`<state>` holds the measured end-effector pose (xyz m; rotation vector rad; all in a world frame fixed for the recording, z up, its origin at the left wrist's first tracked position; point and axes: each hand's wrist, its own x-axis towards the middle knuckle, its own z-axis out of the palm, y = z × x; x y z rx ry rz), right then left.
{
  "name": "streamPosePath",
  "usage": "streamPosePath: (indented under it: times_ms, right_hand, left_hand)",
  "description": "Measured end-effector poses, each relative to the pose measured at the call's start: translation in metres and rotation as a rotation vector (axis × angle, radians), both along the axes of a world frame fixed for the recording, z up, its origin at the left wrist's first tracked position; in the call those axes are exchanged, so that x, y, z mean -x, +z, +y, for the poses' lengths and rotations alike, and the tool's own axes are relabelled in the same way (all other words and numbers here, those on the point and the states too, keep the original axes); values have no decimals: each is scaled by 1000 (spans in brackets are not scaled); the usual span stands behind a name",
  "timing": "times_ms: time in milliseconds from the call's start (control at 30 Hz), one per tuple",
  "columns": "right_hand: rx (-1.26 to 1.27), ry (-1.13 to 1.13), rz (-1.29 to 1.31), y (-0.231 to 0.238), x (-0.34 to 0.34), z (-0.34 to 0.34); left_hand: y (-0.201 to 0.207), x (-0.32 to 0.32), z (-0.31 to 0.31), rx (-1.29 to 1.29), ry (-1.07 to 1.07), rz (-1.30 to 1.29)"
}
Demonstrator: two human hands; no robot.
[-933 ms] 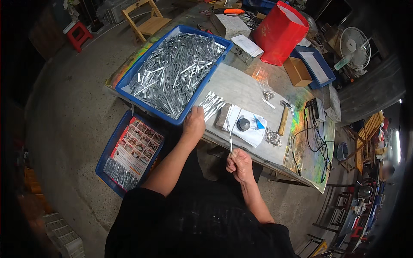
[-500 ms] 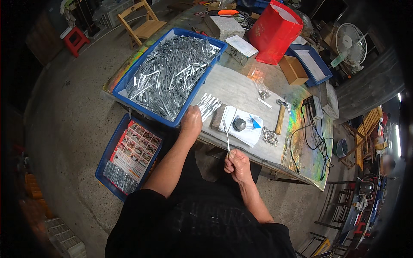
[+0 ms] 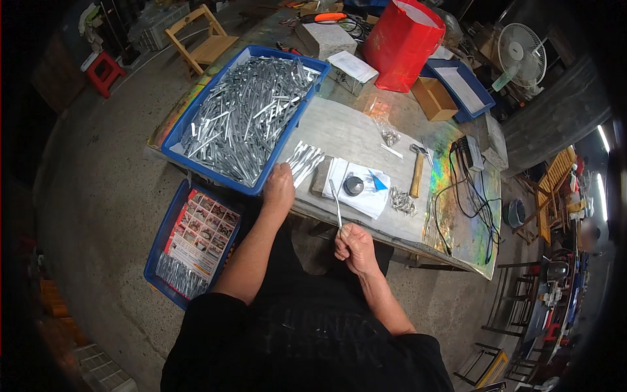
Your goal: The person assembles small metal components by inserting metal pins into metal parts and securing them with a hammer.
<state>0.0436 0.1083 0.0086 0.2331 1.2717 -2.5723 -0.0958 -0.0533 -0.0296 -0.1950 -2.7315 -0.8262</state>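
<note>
My right hand [image 3: 356, 248] is closed in front of the table edge, pinching a slim silver metal strip [image 3: 337, 208] that points up and away. My left hand [image 3: 279, 187] is at the near table edge, fingers curled beside a fanned row of metal strips [image 3: 304, 161]; its fingertips are hidden, so what it grips is unclear. A blue tray [image 3: 262, 189] heaped with similar metal strips [image 3: 245, 121] stands beyond that hand. Right of the row, a grey block [image 3: 320, 178] adjoins white papers [image 3: 366, 208], which bear a small round dark container [image 3: 353, 185] and a blue triangular piece [image 3: 377, 181].
A hammer [image 3: 417, 173], small metal parts [image 3: 403, 201] and black cables [image 3: 471, 209] lie to the right. Farther back stand a red bag [image 3: 401, 46], a cardboard box [image 3: 432, 99] and a fan [image 3: 521, 55]. A lower blue tray [image 3: 151, 264] holds strips and a printed sheet.
The view has shifted slightly, moving the table leftward and up in the picture. Both hands keep nearly the same pose, and the strip stays in my right hand.
</note>
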Motion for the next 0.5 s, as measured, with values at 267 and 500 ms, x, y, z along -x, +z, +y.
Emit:
streamPosePath:
  times_ms: [267,500]
  right_hand:
    - [5,2,3,-3,2,2]
    - [-108,13,33,-4,3,-1]
  left_hand:
    - [28,-27,5,-167,-165,80]
    - [32,-57,21,-1202,-614,-821]
